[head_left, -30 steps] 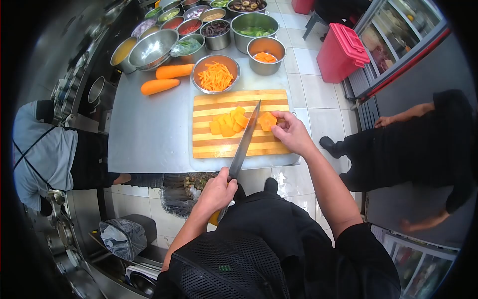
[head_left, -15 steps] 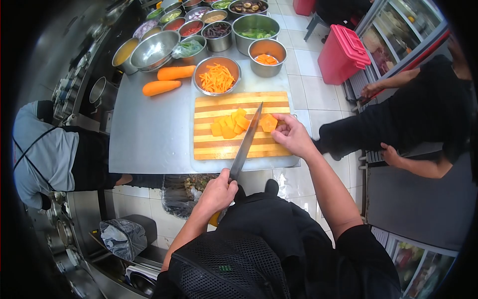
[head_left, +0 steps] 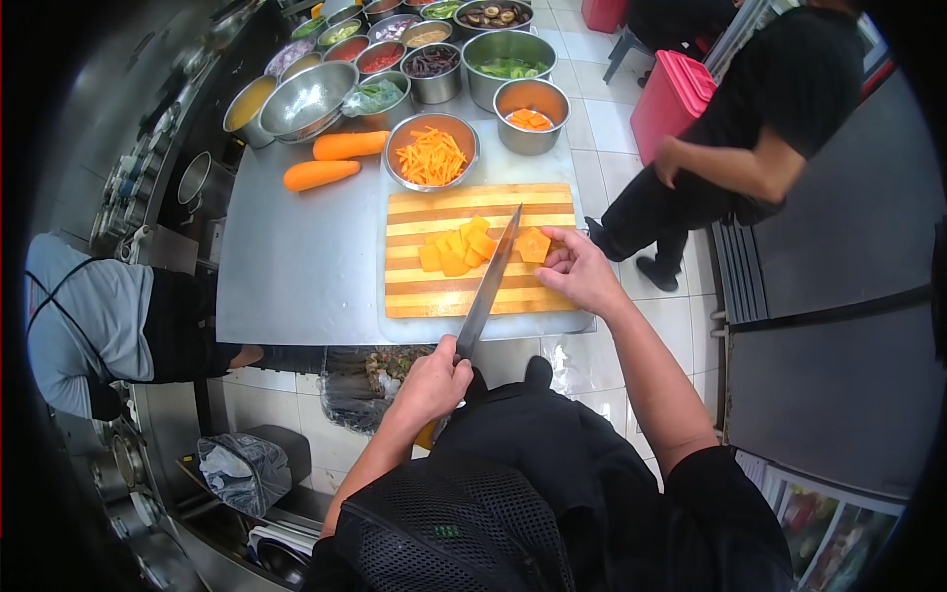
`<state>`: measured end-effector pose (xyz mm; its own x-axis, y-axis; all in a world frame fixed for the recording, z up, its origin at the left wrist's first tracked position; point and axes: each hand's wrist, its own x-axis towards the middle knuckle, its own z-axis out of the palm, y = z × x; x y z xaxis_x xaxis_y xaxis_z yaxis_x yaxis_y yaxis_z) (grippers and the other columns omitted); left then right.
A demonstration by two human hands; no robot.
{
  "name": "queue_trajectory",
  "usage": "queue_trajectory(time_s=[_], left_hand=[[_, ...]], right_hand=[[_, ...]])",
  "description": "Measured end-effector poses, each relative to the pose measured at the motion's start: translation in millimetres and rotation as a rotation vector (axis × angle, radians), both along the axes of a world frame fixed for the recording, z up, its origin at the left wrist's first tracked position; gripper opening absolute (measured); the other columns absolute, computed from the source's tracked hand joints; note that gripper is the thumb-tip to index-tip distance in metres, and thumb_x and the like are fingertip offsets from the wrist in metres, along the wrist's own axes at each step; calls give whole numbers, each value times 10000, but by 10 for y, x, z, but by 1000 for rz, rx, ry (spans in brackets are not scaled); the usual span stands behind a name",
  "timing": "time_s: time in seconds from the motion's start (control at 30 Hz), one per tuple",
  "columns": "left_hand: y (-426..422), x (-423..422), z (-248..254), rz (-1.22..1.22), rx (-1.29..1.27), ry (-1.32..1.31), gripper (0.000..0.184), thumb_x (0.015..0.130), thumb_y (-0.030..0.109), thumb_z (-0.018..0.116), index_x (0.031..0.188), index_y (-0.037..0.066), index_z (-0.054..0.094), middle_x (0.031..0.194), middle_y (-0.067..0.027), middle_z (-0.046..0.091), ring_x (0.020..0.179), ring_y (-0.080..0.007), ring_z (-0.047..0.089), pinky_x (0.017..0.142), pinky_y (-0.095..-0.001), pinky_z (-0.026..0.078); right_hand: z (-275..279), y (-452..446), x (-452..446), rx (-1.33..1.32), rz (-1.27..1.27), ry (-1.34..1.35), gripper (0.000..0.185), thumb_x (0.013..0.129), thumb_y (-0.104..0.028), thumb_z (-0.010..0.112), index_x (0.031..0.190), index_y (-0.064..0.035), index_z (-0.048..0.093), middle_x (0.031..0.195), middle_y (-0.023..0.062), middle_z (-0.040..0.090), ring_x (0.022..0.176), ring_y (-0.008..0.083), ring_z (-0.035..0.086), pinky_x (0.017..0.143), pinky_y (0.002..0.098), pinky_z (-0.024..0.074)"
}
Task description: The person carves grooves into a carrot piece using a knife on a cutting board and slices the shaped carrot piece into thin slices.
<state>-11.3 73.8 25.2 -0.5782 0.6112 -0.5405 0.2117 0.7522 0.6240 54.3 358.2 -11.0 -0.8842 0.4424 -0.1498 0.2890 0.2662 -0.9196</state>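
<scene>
My left hand (head_left: 434, 383) is wrapped round the handle of a long knife (head_left: 490, 281), its blade lying slantwise over the striped wooden cutting board (head_left: 424, 296). Fingers of my right hand (head_left: 582, 268) grip a carrot piece (head_left: 534, 245) at the board's right side, just right of the blade. Left of the blade lies a group of flat carrot slices (head_left: 456, 247). Behind the board stands a metal bowl of carrot strips (head_left: 431, 156). Two whole peeled carrots (head_left: 322, 176) rest on the metal table (head_left: 286, 257) to the left of that bowl.
A pot with carrot pieces (head_left: 531, 116) and several bowls of ingredients (head_left: 431, 67) stand at the back. One person (head_left: 730, 138) is at the right by a red bin (head_left: 673, 99); another (head_left: 94, 306) bends at the left. A lined bin (head_left: 245, 472) stands lower left.
The person on the right has moved closer to the red bin and now partly covers it. My hands, the knife and the carrot pieces have hardly moved.
</scene>
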Motion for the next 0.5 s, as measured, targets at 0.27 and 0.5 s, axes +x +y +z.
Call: queue_trajectory(time_s=[0.27,0.5], left_hand=[[-2,3,-9,-6,-1,7,387,1014,243,538,1238,-70,503,1125,-353,704,1092,-539,662,985,-562,506],[1,11,8,-1,-7,-5,392,1013,246,533,1247,-67,504,1122,-352,705,1093,-537,662,988,-564,503]], right_hand=[[24,-14,4,18,-7,-12,628,864,-52,810,1449,4,589,1074,39,607,887,86,646,868,233,574],[8,-15,2,-19,-11,-10,610,881,-57,805,1447,3,587,1075,41,610,900,86,653,869,237,576]])
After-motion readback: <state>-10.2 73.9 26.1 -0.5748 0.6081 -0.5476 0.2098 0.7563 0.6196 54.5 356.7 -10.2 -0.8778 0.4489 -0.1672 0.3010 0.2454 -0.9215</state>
